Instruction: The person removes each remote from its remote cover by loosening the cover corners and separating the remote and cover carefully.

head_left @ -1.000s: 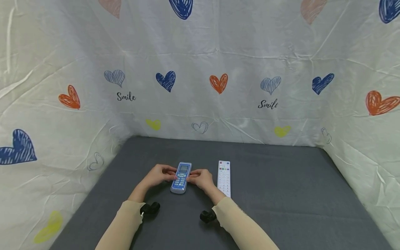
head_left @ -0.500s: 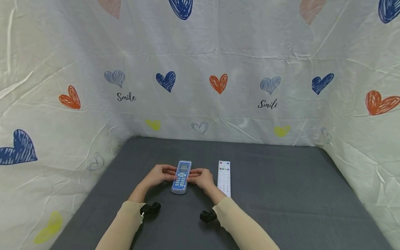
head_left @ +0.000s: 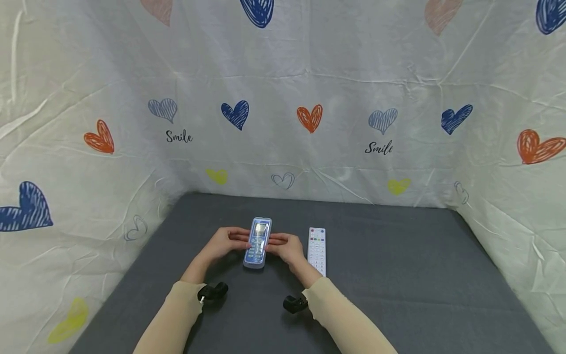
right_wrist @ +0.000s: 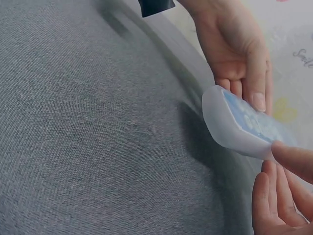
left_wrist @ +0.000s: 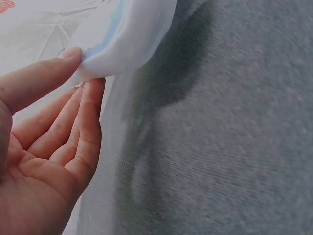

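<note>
White cloth printed with hearts and the word "Smile" (head_left: 179,137) hangs behind and at both sides of a dark grey table (head_left: 398,275). At the lower middle of the head view, the blue remote (head_left: 258,242) is raised off the table, its screen end tilted up and away from the person. It is held from both sides: the left hand (head_left: 225,243) pinches its left edge and the right hand (head_left: 287,247) pinches its right edge, with thumbs and fingertips only. Just to the right of the right hand, a white remote (head_left: 317,250) lies flat on the table, apart from the blue one. Both forearms wear beige sleeves (head_left: 340,314), and a small black camera mount (head_left: 212,292) sits at each wrist.

The grasp looks light, so the blue remote could slip or turn between the fingertips and fall back on the table; this would come from the smooth rounded casing and the small contact area. The right hand is also close to the white remote and could push it if it moves sideways.

Only the wrist views show that the remote casts a shadow (left_wrist: 181,63) on the table below it. The right wrist view shows its rounded lower end (right_wrist: 230,125) free in the air, and the left hand's fingers lying straight along the far edge. The head view alone shows the screen and the white remote.
</note>
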`<state>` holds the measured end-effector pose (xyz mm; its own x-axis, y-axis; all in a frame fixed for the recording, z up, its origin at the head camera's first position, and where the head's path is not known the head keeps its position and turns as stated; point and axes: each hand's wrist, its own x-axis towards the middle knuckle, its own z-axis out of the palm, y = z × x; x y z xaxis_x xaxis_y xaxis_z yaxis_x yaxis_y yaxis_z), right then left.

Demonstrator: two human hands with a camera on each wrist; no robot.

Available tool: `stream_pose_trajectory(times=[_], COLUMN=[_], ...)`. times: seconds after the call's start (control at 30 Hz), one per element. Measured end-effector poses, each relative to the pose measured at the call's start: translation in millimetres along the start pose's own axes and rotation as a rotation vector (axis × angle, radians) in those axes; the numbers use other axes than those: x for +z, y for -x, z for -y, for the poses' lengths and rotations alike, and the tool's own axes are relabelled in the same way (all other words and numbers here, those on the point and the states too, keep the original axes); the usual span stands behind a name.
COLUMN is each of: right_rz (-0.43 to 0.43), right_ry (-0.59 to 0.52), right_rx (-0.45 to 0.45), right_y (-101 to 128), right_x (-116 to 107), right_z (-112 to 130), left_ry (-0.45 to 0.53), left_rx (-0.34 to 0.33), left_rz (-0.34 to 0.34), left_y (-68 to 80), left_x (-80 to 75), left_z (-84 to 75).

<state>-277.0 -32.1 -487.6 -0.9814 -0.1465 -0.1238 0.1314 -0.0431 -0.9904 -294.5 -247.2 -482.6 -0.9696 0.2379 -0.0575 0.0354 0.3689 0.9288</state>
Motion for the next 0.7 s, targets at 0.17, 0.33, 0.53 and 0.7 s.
stream_pose_trajectory(times=[0.17, 0.33, 0.53, 0.7], right_rz=[-0.007, -0.014, -0.032, -0.036], right_ry=[-0.008, -0.008, -0.002, 0.01], right_rx=[-0.012, -0.015, -0.035, -0.076], right_y=[0.8, 1.1, 0.8, 2.9], right_x=[-0.4, -0.7, -0.5, -1.0], right_z=[4.8, 8.4, 9.0, 10.9], left_ry=[-0.013, -0.03, -0.034, -0.056], left_rx=[0.02, 0.024, 0.031, 0.053], left_rz=[-0.007, -0.028, -0.04, -0.047], left_y=[-1.0, -0.5, -1.0, 0.5], left_x=[-1.7, -2.4, -3.3, -3.6], left_z=[-4.8, -10.4, -13.7, -15.7])
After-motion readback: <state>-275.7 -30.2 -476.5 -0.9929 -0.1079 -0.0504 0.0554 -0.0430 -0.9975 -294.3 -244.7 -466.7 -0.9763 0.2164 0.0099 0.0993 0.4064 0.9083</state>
